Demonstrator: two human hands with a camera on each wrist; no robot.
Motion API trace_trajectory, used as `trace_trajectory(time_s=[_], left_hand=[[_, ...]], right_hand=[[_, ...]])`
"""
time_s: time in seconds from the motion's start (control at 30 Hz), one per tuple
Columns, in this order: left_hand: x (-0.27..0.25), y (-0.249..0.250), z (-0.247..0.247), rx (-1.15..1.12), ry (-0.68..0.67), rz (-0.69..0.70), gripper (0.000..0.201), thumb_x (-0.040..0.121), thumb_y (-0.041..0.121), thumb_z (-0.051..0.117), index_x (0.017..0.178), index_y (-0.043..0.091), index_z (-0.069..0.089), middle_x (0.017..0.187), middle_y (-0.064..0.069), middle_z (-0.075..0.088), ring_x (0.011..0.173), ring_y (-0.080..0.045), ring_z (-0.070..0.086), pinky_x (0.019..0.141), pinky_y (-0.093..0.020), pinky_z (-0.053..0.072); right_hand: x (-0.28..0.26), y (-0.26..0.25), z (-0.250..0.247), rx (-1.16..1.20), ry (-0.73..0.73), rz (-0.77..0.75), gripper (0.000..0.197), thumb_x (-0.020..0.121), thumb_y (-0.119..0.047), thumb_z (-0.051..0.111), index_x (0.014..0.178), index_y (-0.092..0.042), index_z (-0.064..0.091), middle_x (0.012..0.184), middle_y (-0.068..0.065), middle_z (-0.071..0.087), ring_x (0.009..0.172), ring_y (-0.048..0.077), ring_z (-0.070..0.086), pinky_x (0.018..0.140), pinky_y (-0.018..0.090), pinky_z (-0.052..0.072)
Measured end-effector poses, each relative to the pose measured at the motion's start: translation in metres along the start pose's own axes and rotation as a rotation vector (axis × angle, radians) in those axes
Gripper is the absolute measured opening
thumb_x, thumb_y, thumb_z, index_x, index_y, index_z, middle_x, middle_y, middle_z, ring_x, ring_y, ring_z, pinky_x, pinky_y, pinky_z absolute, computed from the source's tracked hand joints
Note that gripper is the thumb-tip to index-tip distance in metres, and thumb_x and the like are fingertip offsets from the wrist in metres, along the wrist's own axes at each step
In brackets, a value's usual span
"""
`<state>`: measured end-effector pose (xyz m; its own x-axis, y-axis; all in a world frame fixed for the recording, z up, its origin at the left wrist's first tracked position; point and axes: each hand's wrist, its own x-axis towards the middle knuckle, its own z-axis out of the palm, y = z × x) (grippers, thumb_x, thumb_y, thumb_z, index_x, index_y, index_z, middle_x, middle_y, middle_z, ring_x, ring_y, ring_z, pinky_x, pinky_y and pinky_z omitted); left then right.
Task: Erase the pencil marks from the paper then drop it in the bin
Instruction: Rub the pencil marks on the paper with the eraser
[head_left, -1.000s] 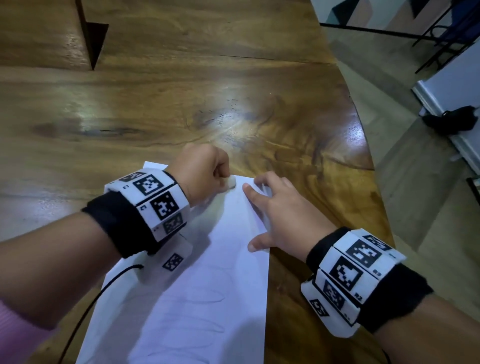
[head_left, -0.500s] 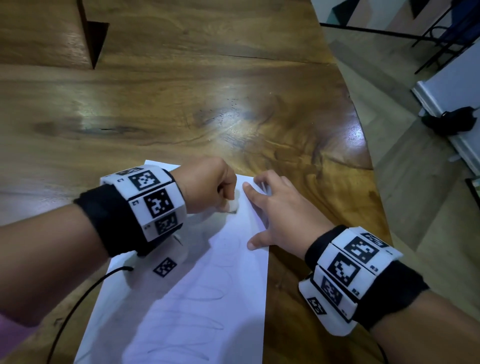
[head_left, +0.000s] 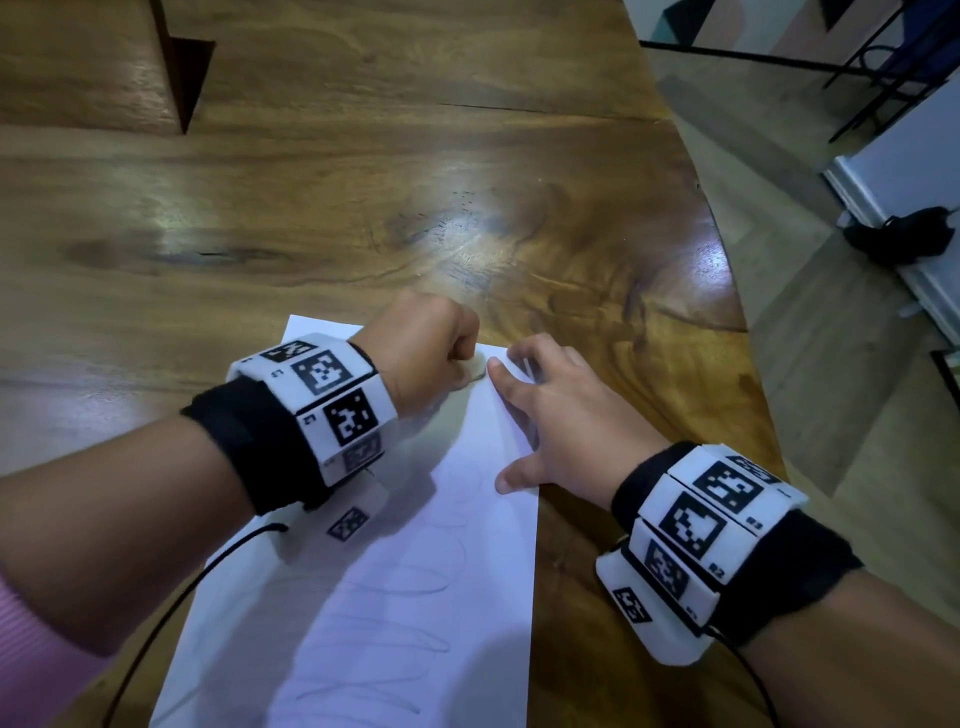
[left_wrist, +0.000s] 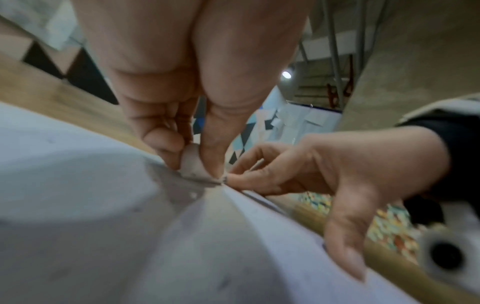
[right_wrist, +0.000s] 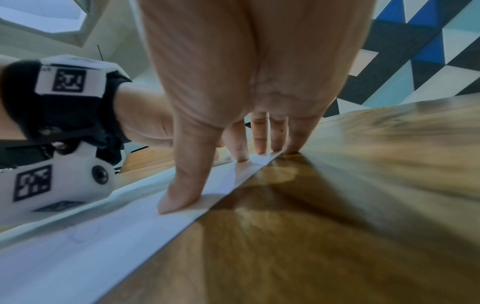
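Observation:
A white sheet of paper lies on the wooden table, with looping pencil marks on its near half. My left hand is curled in a fist at the sheet's far edge and pinches a small white eraser, whose tip presses on the paper. My right hand lies flat with spread fingers on the sheet's right edge; the thumb and fingertips press the paper down. No bin is in view.
The table's curved right edge drops to a tiled floor. A black object sits by a white wall base at the right. A dark triangular gap splits the tabletop at the far left.
My left hand with the eraser slid toward me over the paper, then back to the far edge. The right hand has stayed pressed on the sheet.

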<state>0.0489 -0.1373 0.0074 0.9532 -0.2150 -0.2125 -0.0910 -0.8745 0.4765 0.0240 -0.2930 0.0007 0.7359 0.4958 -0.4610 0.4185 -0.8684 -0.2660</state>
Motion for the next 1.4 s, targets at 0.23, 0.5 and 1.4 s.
trace_trajectory(time_s=[0.23,0.5,1.4], left_hand=[[0.001,0.002,0.000,0.057,-0.005,0.018,0.013,0.076,0.013,0.065,0.072,0.017,0.054,0.078,0.000,0.051,0.075,-0.019,0.044,0.059,-0.025,0.030],[-0.021,0.000,0.012,0.010,-0.148,0.113,0.020,0.074,0.020,0.068,0.060,0.021,0.053,0.056,0.011,0.044,0.060,-0.013,0.042,0.049,-0.011,0.027],[0.002,-0.001,0.001,-0.011,0.003,0.065,0.009,0.075,0.018,0.067,0.077,0.010,0.063,0.062,0.007,0.049,0.070,-0.017,0.046,0.058,-0.024,0.029]], right_hand=[[-0.008,0.001,0.004,0.067,0.012,0.019,0.108,0.070,-0.045,0.076,0.150,-0.012,0.010,0.158,-0.011,0.000,0.144,0.007,-0.002,0.112,0.018,0.007],[-0.007,-0.002,0.004,0.026,0.025,0.023,0.107,0.069,-0.047,0.075,0.149,-0.011,0.013,0.157,-0.010,0.003,0.143,0.010,0.002,0.113,0.021,0.011],[-0.008,-0.002,0.004,0.042,0.031,0.045,0.107,0.069,-0.048,0.075,0.149,-0.011,0.015,0.154,-0.012,0.005,0.140,0.009,0.007,0.114,0.027,0.024]])
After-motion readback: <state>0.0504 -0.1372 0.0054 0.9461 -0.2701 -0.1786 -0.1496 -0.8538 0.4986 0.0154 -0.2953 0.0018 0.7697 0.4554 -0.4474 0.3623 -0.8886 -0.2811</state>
